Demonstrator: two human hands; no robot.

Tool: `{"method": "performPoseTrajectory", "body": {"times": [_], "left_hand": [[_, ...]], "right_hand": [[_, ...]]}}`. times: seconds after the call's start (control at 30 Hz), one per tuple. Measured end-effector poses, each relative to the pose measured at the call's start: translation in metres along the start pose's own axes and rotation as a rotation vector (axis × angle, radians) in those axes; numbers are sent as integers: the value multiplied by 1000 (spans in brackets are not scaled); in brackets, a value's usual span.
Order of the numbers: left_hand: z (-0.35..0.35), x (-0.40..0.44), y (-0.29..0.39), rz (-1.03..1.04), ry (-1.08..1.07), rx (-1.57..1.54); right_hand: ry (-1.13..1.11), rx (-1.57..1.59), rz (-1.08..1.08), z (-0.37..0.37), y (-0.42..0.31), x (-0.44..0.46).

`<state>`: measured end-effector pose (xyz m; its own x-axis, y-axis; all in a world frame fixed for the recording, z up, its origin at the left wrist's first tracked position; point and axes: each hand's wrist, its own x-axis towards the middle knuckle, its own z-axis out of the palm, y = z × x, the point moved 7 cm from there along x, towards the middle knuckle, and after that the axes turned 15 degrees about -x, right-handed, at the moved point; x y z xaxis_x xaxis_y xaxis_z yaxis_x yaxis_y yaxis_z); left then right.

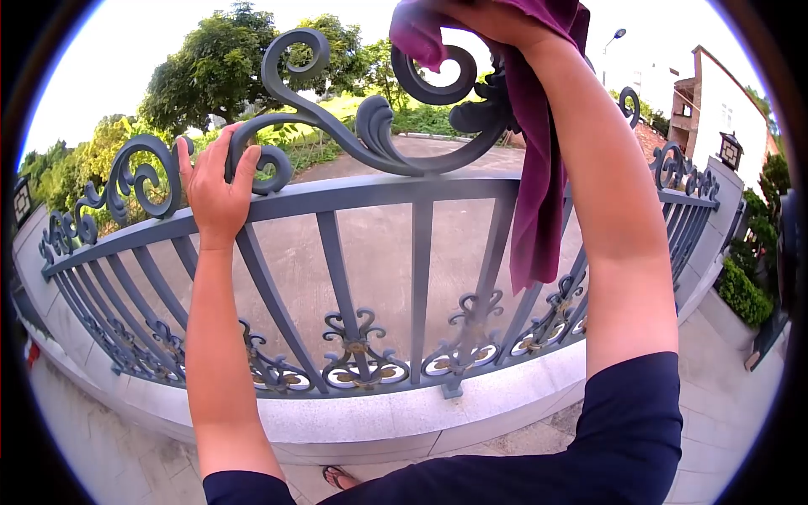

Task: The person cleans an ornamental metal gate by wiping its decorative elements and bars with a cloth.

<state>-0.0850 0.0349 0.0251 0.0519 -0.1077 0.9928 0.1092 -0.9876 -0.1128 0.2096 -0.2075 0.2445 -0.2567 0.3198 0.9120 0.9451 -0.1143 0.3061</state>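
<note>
A grey metal fence (pixel 421 187) with scrolled ornaments along its top rail stands in front of me. At the left, my left hand (pixel 217 194) grips the curled end of a scroll (pixel 273 172), fingers over it and thumb on the near side. High at the top edge, my right hand (pixel 497 21) holds a purple cloth (pixel 539 185) against the upper part of the large central scroll (pixel 433 80). Much of the cloth hangs down in front of the rail and bars. Part of the cloth is cut off by the frame's top, and the fingertips are hard to make out.
The fence stands on a low pale stone ledge (pixel 362 421). Stone pillars (pixel 707 227) flank it, one carrying a lantern (pixel 730 151). Behind it lie pavement and trees (pixel 210 67). A sandalled foot (pixel 338 478) shows on the tiles below. Shrubs (pixel 745 295) grow at right.
</note>
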Motion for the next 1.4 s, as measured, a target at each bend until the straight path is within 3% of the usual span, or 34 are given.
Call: {"method": "performPoseTrajectory", "body": {"times": [0.17, 0.23, 0.3, 0.33, 0.37, 0.47, 0.57, 0.6, 0.63, 0.73, 0.83, 0.9, 0.93, 1.07, 1.17, 1.23, 1.27, 1.4], "left_hand": [[2, -2, -6, 48, 1, -12], [2, -2, -6, 55, 15, -16], [2, -2, -4, 87, 42, -13], [3, -2, -4, 73, 29, -5], [3, -2, -5, 74, 30, 1], [5, -4, -10, 41, 22, 14], [5, -4, -11, 41, 15, 26], [5, -5, -12, 37, 11, 19], [5, -5, -12, 35, 8, 11], [6, -5, -14, 17, -13, 2], [6, -5, -16, 3, -34, 17], [6, -5, -16, 6, -40, 24], [5, -5, -15, 20, -29, 18], [5, -5, -11, 36, -19, 15], [6, -5, -14, 76, 22, -4], [7, -6, -18, -10, -31, 5], [7, -6, -18, -18, -33, 23], [8, -5, -19, -2, -29, 23]], "right_hand": [[152, 60, -72, -27, 14, -18], [311, -375, 35, -55, 43, -32], [423, -1254, -116, -28, 108, -89], [332, -769, 92, -21, 142, -110], [3, -902, 130, -9, 174, -134], [100, -703, -59, -5, 33, -196], [59, -476, 69, 12, -19, -248], [14, -372, 171, 13, -26, -256], [-67, -217, 425, 7, -43, -254], [110, -85, 436, 30, -60, -272], [151, -264, 381, 20, -91, -248], [113, -345, 228, 17, -104, -235], [193, -342, 320, 22, -102, -237], [338, -394, 336, 24, -85, -229], [280, -560, 238, 39, -96, -235], [217, -575, 248, 47, -127, -238], [177, -339, 371, 54, -121, -245], [202, -311, 278, 60, -155, -250]]}}
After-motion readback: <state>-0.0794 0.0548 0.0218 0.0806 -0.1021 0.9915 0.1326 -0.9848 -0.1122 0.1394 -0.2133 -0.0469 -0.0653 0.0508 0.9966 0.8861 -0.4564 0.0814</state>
